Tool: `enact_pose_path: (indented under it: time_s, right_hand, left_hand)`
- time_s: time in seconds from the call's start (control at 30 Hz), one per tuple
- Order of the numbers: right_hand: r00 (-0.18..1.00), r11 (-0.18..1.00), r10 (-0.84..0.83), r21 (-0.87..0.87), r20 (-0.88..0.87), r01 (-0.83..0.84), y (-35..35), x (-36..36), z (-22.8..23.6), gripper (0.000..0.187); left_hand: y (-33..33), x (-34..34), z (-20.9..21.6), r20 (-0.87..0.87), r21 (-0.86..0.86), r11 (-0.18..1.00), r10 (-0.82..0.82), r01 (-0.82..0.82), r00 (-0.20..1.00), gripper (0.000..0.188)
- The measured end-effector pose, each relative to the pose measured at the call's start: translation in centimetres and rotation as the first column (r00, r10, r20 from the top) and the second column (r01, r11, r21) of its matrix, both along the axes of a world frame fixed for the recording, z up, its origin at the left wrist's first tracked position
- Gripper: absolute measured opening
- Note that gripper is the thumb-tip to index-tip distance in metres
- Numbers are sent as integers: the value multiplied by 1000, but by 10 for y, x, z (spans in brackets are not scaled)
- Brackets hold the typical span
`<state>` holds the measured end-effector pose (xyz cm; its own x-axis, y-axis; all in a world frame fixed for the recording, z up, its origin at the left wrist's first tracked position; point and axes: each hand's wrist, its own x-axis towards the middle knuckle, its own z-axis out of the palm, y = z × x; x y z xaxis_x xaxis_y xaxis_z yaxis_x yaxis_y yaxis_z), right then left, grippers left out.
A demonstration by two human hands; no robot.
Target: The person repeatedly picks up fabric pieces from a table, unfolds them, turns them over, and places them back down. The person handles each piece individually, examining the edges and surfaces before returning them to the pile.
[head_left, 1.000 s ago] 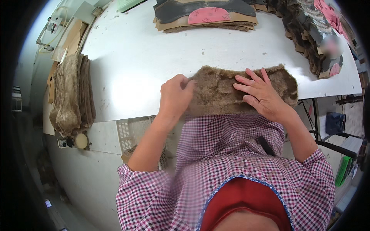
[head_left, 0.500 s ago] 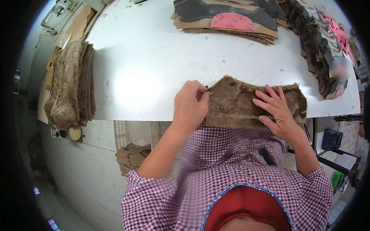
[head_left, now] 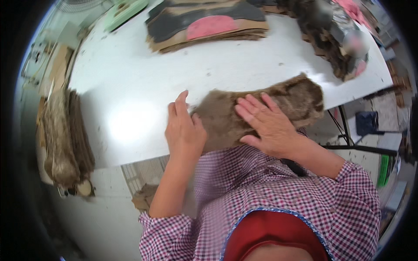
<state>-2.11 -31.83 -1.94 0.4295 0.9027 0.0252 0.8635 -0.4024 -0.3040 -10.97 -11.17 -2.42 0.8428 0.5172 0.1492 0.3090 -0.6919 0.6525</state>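
Observation:
A brown fur piece (head_left: pixel 217 114) lies along the near edge of the white table (head_left: pixel 143 87), its pile matted and darker toward the right end. My right hand (head_left: pixel 267 126) is open and rests flat on the middle of it, fingers spread a little. Beside its left end is my left hand (head_left: pixel 185 132), open, with the index finger stretched out and the thumb close to the fur's edge. Nothing shows between the left fingers, though some of them are partly hidden.
A stack of brown fur pieces (head_left: pixel 63 139) hangs over the table's left edge. Dark panels with a pink patch (head_left: pixel 211 27) are piled at the back. More dark pieces (head_left: pixel 326 48) line the far right. A green-white tray-like object (head_left: pixel 126 14) sits far left. Cardboard-coloured pieces (head_left: pixel 143 198) are below the table.
My left hand has come off its pinch at the fur's left end and opened. My right hand stays flat on the fur. The whole view has turned and shifted.

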Motion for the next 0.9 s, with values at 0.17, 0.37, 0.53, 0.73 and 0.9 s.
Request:
enact_pose_path:
  time_s: [0.17, 0.37, 0.53, 0.73, 0.9]
  right_hand:
    - [1000, 1000, 9, 5, -5, -9, -8, 5, -1, 65]
    - [994, 995, -86, 61, 69, 82, -30, 14, -6, 63]
    - [966, 978, -199, 91, 165, 186, -57, 44, -7, 64]
    - [913, 929, -367, 29, 180, 368, -86, 85, -15, 69]
    - [911, 932, -352, 166, 213, 321, -91, 108, -24, 71]
  left_hand:
    - [-55, 37, 2, 269, -26, 901, -411, 433, 871, 47]
    - [-65, 40, -14, -190, 207, 846, -458, 492, 868, 61]
    - [-54, 29, -8, -318, 384, 817, -322, 431, 892, 72]
    - [-28, 22, -12, -349, 417, 836, -214, 356, 912, 76]
    - [-47, 53, -4, -163, 435, 796, -390, 421, 906, 68]
